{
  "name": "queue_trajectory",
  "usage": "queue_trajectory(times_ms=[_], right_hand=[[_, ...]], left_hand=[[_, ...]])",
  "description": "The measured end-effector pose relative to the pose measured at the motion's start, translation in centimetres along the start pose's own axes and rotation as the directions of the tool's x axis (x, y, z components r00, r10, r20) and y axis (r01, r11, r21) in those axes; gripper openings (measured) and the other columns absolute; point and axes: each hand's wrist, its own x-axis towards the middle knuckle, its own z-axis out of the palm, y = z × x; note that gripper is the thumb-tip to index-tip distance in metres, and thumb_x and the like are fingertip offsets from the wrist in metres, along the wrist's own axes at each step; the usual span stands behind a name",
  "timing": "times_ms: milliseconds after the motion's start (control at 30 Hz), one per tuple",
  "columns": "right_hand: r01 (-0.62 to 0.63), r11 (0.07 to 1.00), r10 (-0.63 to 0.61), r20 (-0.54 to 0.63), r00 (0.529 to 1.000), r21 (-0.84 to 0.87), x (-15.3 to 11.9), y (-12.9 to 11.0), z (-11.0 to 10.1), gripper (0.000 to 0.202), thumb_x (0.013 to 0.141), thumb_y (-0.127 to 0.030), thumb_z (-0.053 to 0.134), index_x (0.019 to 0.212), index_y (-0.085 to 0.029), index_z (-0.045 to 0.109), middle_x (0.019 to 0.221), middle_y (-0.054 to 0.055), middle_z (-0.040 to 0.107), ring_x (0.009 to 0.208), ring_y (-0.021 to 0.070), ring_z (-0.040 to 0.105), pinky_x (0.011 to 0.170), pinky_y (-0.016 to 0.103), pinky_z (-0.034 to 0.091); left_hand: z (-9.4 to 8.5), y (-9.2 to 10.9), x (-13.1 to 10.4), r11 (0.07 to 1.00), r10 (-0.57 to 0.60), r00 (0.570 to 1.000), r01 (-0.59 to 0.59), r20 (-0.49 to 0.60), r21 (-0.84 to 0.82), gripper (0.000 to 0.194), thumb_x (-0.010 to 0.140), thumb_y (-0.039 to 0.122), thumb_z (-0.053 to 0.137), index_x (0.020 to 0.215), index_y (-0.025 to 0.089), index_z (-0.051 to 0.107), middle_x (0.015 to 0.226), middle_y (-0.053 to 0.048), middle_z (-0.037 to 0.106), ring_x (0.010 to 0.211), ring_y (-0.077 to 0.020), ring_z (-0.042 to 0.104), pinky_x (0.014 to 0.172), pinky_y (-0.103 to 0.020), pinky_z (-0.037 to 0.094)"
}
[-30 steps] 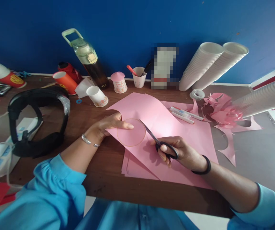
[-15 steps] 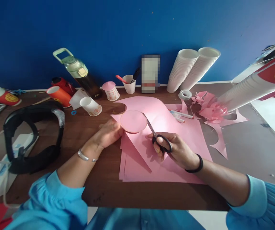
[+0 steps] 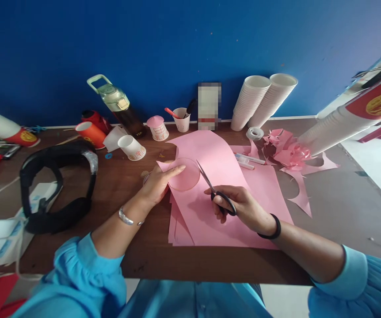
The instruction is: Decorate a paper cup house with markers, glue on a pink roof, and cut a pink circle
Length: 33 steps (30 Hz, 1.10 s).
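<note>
My left hand grips the left edge of a raised pink sheet, its thumb lying on top beside a drawn circle. The sheet has a curved cutout at its upper left. In my right hand are black-handled scissors, their blades pointing up and left near the circle's right edge. More pink sheets lie stacked flat on the brown table below.
Behind stand a bottle, a pink-topped cup, a cup of pens and stacked white cups. Pink scraps lie at right, a black headband-like item at left, markers on the paper.
My left thumb has come onto the top of the sheet. The raised sheet has turned and shifted slightly. The whole view has also moved a little, and the scissors stay in my right hand.
</note>
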Motion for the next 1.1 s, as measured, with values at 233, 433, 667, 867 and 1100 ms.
queue_trajectory(times_ms=[233, 433, 667, 867, 1100], right_hand=[[-0.006, 1.0, 0.006, 0.013, 1.0, 0.003, 0.4, 0.3, -0.1, 0.062, 0.085, -0.067, 0.075, 0.109, -0.01, 0.071, 0.066, 0.0, 0.066, 0.053, 0.01, 0.059, 0.05, 0.024, 0.054], [0.04, 0.999, -0.04, 0.008, 0.999, 0.007, 0.3, 0.5, 0.4, 0.059, 0.09, -0.068, 0.069, 0.111, -0.012, 0.069, 0.069, 0.001, 0.065, 0.059, 0.0117, 0.06, 0.052, 0.025, 0.056], [0.064, 0.998, -0.063, 0.026, 0.998, -0.023, 0.3, 0.5, 0.4, 0.054, 0.093, -0.066, 0.066, 0.106, -0.014, 0.069, 0.07, 0.0, 0.065, 0.06, 0.0112, 0.057, 0.055, 0.025, 0.055], [0.074, 0.996, -0.073, 0.037, 0.997, -0.044, 0.4, 0.8, 0.2, 0.053, 0.094, -0.065, 0.066, 0.106, -0.014, 0.068, 0.069, 0.0, 0.065, 0.058, 0.0114, 0.058, 0.055, 0.026, 0.053], [0.099, 0.993, -0.095, 0.061, 0.994, -0.068, 0.4, 0.6, 0.2, 0.049, 0.097, -0.065, 0.061, 0.087, -0.017, 0.064, 0.069, 0.001, 0.064, 0.059, 0.0118, 0.057, 0.056, 0.026, 0.053]], left_hand=[[-1.4, -0.2, 0.5, 0.989, -0.103, 0.978, 0.081, 0.181, 0.126, 0.027, 0.076, 0.039, 0.088, 0.091, 0.017, 0.082, 0.088, -0.005, 0.082, 0.092, -0.0251, 0.075, 0.085, -0.032, 0.057], [-1.3, -0.1, 0.3, 0.978, -0.08, 0.964, 0.027, 0.253, 0.206, 0.028, 0.083, 0.04, 0.082, 0.097, 0.016, 0.082, 0.098, -0.006, 0.082, 0.092, -0.0236, 0.074, 0.084, -0.032, 0.056], [-1.0, 0.1, 0.1, 0.979, -0.105, 0.951, 0.048, 0.291, 0.197, 0.026, 0.083, 0.039, 0.081, 0.095, 0.016, 0.082, 0.097, -0.007, 0.082, 0.092, -0.0251, 0.074, 0.084, -0.033, 0.055], [-1.2, 0.1, 0.2, 0.967, -0.105, 0.954, 0.032, 0.281, 0.253, 0.027, 0.083, 0.04, 0.082, 0.091, 0.015, 0.081, 0.092, -0.006, 0.08, 0.086, -0.0222, 0.071, 0.08, -0.031, 0.053], [-1.5, -0.2, 0.3, 0.962, -0.114, 0.951, 0.035, 0.286, 0.27, 0.03, 0.083, 0.04, 0.08, 0.095, 0.013, 0.08, 0.094, -0.008, 0.079, 0.085, -0.0226, 0.069, 0.077, -0.032, 0.05]])
